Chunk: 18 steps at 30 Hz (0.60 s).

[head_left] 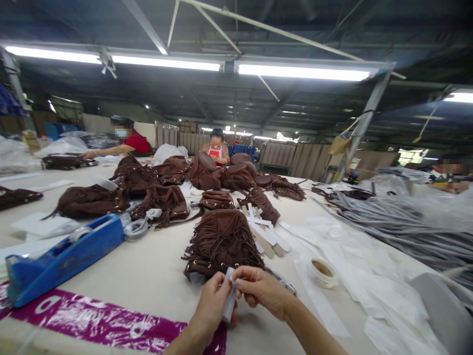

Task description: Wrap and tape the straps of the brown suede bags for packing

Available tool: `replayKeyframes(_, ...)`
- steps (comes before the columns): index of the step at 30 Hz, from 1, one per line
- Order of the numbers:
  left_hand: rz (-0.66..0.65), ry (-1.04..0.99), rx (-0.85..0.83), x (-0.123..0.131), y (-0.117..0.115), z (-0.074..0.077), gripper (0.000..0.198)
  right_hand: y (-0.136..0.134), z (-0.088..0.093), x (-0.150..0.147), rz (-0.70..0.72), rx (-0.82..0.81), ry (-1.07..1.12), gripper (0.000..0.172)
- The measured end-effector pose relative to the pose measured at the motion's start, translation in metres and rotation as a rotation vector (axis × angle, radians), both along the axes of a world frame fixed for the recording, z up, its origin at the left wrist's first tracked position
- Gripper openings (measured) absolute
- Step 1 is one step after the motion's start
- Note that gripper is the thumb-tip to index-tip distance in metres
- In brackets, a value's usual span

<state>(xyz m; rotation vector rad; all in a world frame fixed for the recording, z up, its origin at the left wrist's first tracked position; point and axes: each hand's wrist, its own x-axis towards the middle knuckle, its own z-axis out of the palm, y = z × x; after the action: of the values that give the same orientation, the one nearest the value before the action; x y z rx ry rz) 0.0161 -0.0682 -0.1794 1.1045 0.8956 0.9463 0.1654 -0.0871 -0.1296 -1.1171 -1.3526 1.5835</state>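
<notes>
Close to the table's front, my left hand (210, 303) is closed around a narrow, pale grey-white folded strip (229, 298), which stands nearly upright. Thumb and forefinger of my right hand (260, 288) are pinched together at the strip's upper right edge. Whatever lies between those fingertips is too small to make out. Just beyond both hands sits a dark brown fringed bag (225, 236) with gold eyelets along its lower edge. A dark, thin item partly hidden behind my right hand lies beside the bag.
A blue tape dispenser (66, 261) and purple printed plastic (111, 320) are at left. More brown bags (158, 202) lie ahead. White strips (268, 234), a tape roll (322, 273) and grey straps (406, 217) are at right. Co-workers (138, 143) work across the table.
</notes>
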Motion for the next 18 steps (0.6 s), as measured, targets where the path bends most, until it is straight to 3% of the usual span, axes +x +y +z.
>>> replayKeyframes(12, -0.062, -0.041, -0.014, -0.004, 0.000, 0.004, 0.063, 0.000, 0.009, -0.010, -0.044, 0.039, -0.222, 0.025)
replayKeyframes(18, -0.015, 0.011, -0.017, -0.002, 0.001, 0.005, 0.064, 0.000, 0.005, -0.013, -0.104, 0.082, -0.264, 0.020)
